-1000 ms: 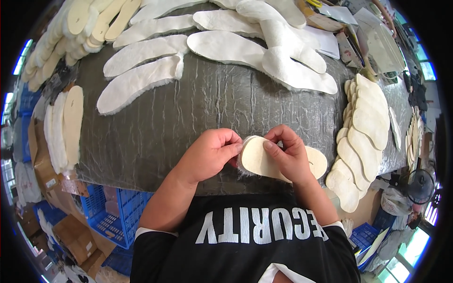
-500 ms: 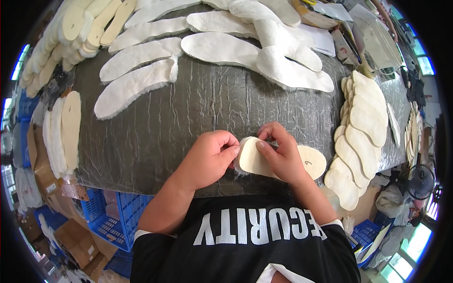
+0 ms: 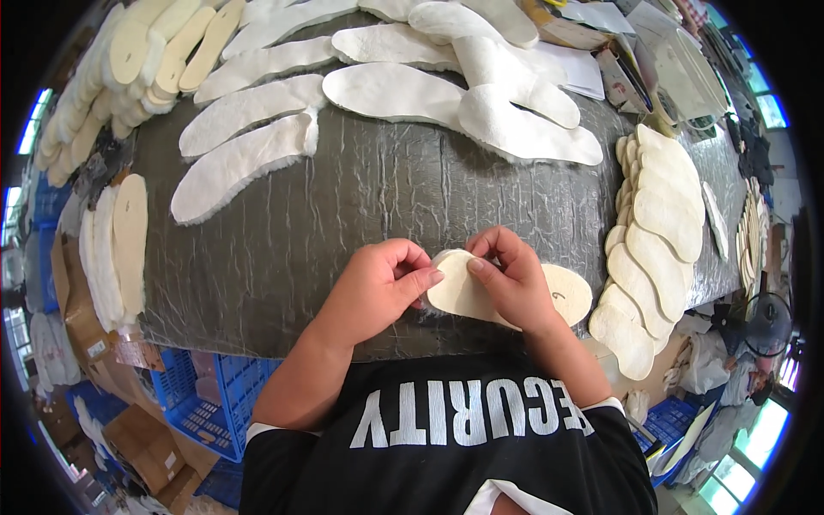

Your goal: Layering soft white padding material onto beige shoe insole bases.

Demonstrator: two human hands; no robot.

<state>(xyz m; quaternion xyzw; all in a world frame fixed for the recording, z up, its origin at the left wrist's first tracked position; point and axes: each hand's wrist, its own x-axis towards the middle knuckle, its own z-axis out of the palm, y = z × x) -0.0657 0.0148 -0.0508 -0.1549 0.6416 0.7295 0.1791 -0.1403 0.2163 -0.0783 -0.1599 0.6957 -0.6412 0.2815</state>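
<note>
Between my hands, close to the table's near edge, lies a cream insole (image 3: 566,292) with white fleece showing along its far left rim. My left hand (image 3: 384,279) pinches that insole's left end, thumb on top and fingers curled at the edge. My right hand (image 3: 513,279) grips its far edge a little further right, the thumb pressing on the cream face. My right hand and wrist cover the insole's middle. A small dark mark shows on its right end.
White fleece insoles (image 3: 390,92) lie across the far side of the dark table (image 3: 378,189). Overlapping cream insoles (image 3: 657,257) form a stack at the right. More insoles (image 3: 129,245) stand at the left, beyond a blue crate (image 3: 215,399) below the edge.
My left thumb has shifted slightly right, further onto the insole's end. My right hand keeps nearly the same place. The whole view has tilted a little.
</note>
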